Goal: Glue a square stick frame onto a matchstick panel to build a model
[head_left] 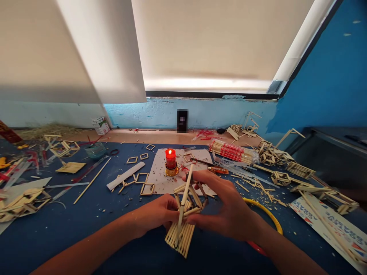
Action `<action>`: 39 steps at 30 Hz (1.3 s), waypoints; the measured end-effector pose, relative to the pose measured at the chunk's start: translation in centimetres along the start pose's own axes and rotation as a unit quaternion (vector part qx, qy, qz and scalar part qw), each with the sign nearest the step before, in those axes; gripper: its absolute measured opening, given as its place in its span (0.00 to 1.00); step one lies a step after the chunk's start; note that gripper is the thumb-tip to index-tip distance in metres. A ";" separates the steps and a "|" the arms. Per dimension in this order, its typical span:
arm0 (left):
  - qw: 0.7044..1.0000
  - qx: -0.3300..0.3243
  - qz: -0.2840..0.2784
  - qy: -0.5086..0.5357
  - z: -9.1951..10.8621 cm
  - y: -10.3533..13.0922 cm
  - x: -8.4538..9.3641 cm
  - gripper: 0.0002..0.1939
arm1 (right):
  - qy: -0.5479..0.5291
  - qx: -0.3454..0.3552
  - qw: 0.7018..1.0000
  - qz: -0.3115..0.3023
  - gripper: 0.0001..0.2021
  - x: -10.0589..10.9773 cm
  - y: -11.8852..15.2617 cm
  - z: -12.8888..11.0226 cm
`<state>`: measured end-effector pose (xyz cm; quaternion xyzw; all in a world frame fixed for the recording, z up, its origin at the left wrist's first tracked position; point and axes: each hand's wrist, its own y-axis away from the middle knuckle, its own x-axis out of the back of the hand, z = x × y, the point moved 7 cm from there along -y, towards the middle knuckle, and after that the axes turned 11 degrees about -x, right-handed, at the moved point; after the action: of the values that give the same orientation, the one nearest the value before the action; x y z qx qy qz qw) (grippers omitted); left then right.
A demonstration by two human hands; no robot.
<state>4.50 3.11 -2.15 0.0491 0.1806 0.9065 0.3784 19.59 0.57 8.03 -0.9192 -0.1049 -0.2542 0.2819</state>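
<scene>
A small model of pale wooden sticks (182, 236), with a flat row of sticks at its near end and a frame above, is held between both hands near the front of the table. My left hand (157, 214) grips its left side, thumb against the sticks. My right hand (226, 202) is curved round its right side, with the thumb low on the model and the fingers at the upper frame sticks. One longer stick slants up across the model. Just beyond it, a lit red candle (171, 159) stands in a gold holder on a white sheet (159, 164).
Square stick frames (147, 188) and a white strip (125, 176) lie left of the candle. Bundled sticks (233, 151), an orange glue stick or lighter (218, 170) and a yellow ring (266, 211) are at right. Stick models (24, 202) and sandpaper (329, 229) flank the blue table.
</scene>
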 end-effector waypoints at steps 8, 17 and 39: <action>1.000 -0.005 -0.006 -0.010 -0.7 -0.5 0.1 0.11 | -0.015 -0.043 0.999 0.005 0.39 0.1 0.3 0.4; 1.000 -0.001 -0.006 -0.013 -0.6 -0.3 0.0 0.12 | -0.024 -0.021 0.999 0.001 0.34 0.1 0.0 -0.2; 1.000 -0.008 0.000 -0.020 -0.2 0.2 0.0 0.16 | 0.021 -0.033 0.998 -0.049 0.43 0.9 0.5 -0.2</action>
<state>4.37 2.93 -2.25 0.0639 0.1658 0.9068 0.3824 20.47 0.09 8.42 -0.9164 -0.1352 -0.2900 0.2406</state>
